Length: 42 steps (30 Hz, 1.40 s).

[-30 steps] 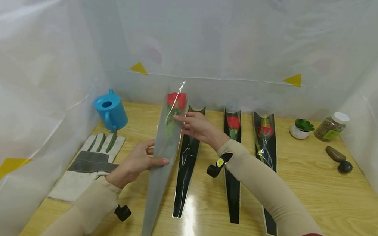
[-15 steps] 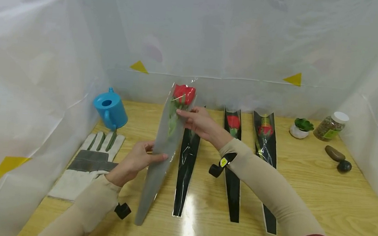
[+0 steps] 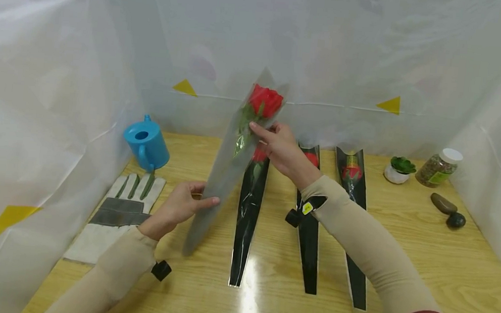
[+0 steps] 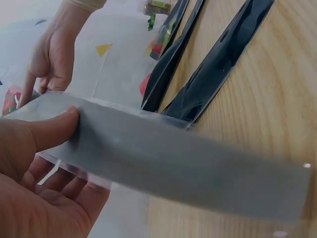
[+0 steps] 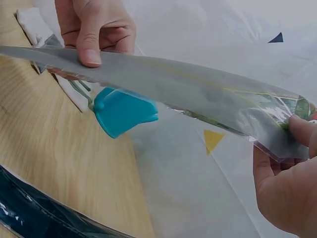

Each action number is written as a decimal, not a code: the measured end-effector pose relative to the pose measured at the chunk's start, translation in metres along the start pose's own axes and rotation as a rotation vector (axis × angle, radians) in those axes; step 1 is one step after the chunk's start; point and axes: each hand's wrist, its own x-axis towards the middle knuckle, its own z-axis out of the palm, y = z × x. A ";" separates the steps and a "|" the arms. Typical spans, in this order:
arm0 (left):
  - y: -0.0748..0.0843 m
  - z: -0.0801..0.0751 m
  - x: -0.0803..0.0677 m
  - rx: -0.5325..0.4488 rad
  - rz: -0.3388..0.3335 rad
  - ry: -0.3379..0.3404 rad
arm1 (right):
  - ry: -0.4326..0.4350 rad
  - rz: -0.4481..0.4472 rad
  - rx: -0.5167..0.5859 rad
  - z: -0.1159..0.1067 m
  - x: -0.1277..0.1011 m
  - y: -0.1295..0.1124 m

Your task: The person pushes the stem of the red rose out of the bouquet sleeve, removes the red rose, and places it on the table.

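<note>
A red rose in a grey, clear-fronted sleeve (image 3: 229, 159) is held tilted above the table, its bloom up and to the right. My left hand (image 3: 180, 205) pinches the lower half of the sleeve, thumb on the front and fingers behind, as the left wrist view also shows. Just under the bloom my right hand (image 3: 284, 149) grips the sleeve between thumb and fingers. Below it lies a rose in a black sleeve (image 3: 249, 216), its top partly covered. Two more black-sleeved roses lie to the right, a middle one (image 3: 308, 241) and an outer one (image 3: 352, 205).
A blue watering can (image 3: 147, 145) stands at the back left, behind a white and grey work glove (image 3: 115, 219). Back right are a small potted succulent (image 3: 399, 170), a lidded jar (image 3: 439, 168), a brown stone (image 3: 444, 204) and a black stone (image 3: 456, 220). Plastic sheeting (image 3: 287, 45) encloses the table.
Both hands have lifted the grey-sleeved rose. Its bloom has moved up and right and the sleeve tilts more. The black-sleeved rose beneath shows more of its bloom.
</note>
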 end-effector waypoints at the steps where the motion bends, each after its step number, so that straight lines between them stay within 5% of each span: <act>1: 0.000 0.000 0.001 0.019 0.023 0.015 | -0.003 -0.014 -0.003 0.000 -0.001 -0.001; 5: 0.004 -0.001 0.002 0.066 0.081 0.068 | 0.018 -0.070 -0.045 -0.001 -0.005 -0.005; 19: 0.015 0.012 0.006 0.099 0.121 0.160 | 0.094 -0.160 -0.156 -0.003 -0.013 -0.003; 33: 0.026 0.012 0.010 0.039 0.170 0.222 | -0.089 -0.185 -0.331 0.006 -0.020 0.012; 42: 0.032 0.011 0.011 0.032 0.163 0.235 | -0.130 -0.158 -0.377 0.009 -0.020 0.019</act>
